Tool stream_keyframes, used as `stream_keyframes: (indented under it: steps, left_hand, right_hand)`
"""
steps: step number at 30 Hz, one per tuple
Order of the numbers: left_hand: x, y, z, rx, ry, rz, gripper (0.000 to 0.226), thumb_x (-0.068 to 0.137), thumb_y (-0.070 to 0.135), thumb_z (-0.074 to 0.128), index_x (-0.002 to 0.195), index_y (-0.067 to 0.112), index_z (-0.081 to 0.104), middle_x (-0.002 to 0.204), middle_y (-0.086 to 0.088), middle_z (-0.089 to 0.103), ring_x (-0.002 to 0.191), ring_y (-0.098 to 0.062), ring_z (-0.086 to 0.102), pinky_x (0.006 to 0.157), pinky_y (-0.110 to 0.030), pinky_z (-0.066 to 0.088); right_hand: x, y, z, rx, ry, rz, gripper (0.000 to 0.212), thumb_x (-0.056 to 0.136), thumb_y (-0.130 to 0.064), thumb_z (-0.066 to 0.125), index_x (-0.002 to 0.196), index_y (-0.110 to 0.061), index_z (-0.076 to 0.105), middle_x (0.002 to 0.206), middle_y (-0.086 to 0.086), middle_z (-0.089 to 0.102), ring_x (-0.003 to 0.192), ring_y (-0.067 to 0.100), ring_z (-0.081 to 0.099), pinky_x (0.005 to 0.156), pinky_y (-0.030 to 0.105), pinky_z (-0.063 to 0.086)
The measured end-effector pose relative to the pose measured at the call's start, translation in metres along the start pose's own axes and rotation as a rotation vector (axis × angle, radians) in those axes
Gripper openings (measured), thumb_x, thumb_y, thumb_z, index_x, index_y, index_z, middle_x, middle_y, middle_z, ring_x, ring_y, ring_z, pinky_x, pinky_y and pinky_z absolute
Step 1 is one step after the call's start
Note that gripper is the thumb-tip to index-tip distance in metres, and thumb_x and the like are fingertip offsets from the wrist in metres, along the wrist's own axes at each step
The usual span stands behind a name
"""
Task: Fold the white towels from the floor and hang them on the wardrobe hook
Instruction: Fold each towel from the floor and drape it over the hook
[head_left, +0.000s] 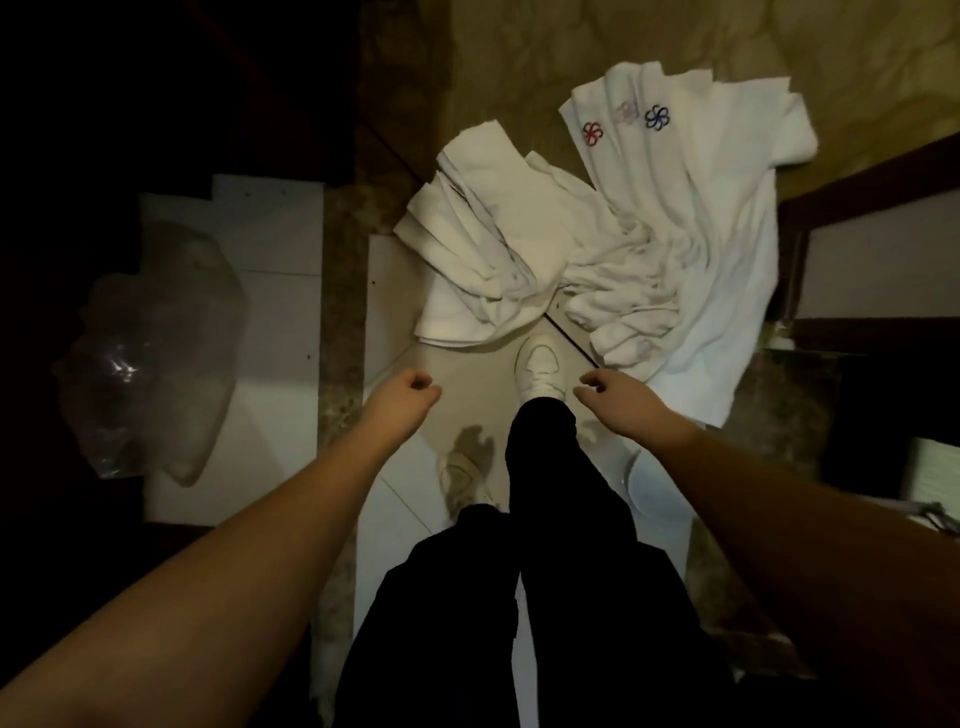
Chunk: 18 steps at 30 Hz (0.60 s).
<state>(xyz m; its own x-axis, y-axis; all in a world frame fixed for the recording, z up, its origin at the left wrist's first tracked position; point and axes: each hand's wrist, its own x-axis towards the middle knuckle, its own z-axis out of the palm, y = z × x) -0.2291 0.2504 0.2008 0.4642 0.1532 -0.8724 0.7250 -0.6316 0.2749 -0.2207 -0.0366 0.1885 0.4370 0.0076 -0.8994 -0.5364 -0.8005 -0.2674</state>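
1. Head view, left to right: a clear bag (150, 343) lies in shadow on the left; its contents cannot be made out.
2. Left hand (410, 389) hangs loosely curled, holding nothing.
3. Towels (597, 244) lie heaped on the floor (467, 374), just beyond a shoe (537, 366).
4. Right hand (608, 392), fingers loosely curled, holds nothing, near the heap.
5. Judgement: soft, light, limp cloth; take it by a corner or hem.
6. No wardrobe hook visible; surroundings too dark to read.
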Motion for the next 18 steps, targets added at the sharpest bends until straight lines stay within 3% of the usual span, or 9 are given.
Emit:
stream_keyframes:
  steps: [3, 7, 9, 11, 14, 18]
  left_hand:
    - [0.065, -0.002, 0.021, 0.000, -0.007, -0.025, 0.037, 0.097, 0.028, 0.061, 0.131, 0.012, 0.063, 0.130, -0.010, 0.064, 0.116, -0.027, 0.059, 0.095, -0.031, 0.044]
    - [0.153, -0.002, 0.052, 0.022, -0.035, 0.009, 0.035, 0.095, 0.021, 0.063, 0.130, 0.015, 0.063, 0.127, -0.009, 0.064, 0.097, -0.021, 0.057, 0.081, -0.026, 0.040]
    - [0.193, -0.003, 0.067, 0.038, -0.039, 0.036, 0.035, 0.094, 0.015, 0.064, 0.128, 0.012, 0.064, 0.129, -0.009, 0.063, 0.100, -0.023, 0.059, 0.081, -0.026, 0.043]
    - [0.230, -0.005, 0.081, 0.084, -0.038, 0.082, 0.032, 0.094, 0.014, 0.064, 0.126, 0.009, 0.066, 0.130, -0.012, 0.063, 0.110, -0.032, 0.061, 0.090, -0.032, 0.050]
    - [0.272, -0.010, 0.100, 0.297, -0.060, 0.186, 0.031, 0.097, 0.022, 0.061, 0.126, 0.016, 0.067, 0.133, -0.013, 0.061, 0.119, -0.037, 0.055, 0.099, -0.040, 0.048]
    - [0.304, -0.022, 0.118, 0.644, -0.104, 0.297, 0.035, 0.096, 0.018, 0.052, 0.129, 0.022, 0.061, 0.137, -0.009, 0.051, 0.124, -0.035, 0.042, 0.097, -0.041, 0.035]
  right_hand:
    - [0.068, -0.003, 0.004, -0.043, -0.035, -0.014, 0.045, 0.100, -0.035, 0.059, 0.138, -0.010, 0.059, 0.141, 0.009, 0.060, 0.128, 0.024, 0.056, 0.096, 0.027, 0.039]
    - [0.156, -0.012, 0.016, -0.028, -0.082, -0.020, 0.037, 0.098, -0.036, 0.063, 0.124, -0.011, 0.068, 0.125, 0.010, 0.068, 0.116, 0.026, 0.061, 0.090, 0.030, 0.042]
    - [0.192, -0.017, 0.028, 0.099, -0.123, 0.041, 0.030, 0.098, -0.037, 0.063, 0.112, -0.010, 0.069, 0.113, 0.012, 0.070, 0.101, 0.025, 0.065, 0.082, 0.032, 0.047]
    - [0.224, -0.022, 0.042, 0.260, -0.160, 0.130, 0.026, 0.099, -0.036, 0.063, 0.109, -0.012, 0.065, 0.110, 0.011, 0.068, 0.089, 0.019, 0.064, 0.073, 0.031, 0.049]
    - [0.260, -0.026, 0.064, 0.389, -0.160, 0.229, 0.039, 0.096, -0.045, 0.065, 0.116, -0.011, 0.063, 0.107, 0.006, 0.066, 0.086, 0.015, 0.062, 0.067, 0.029, 0.051]
    - [0.291, -0.027, 0.087, 0.577, -0.154, 0.309, 0.047, 0.089, -0.057, 0.069, 0.111, -0.016, 0.060, 0.096, 0.003, 0.063, 0.080, 0.017, 0.062, 0.061, 0.028, 0.051]
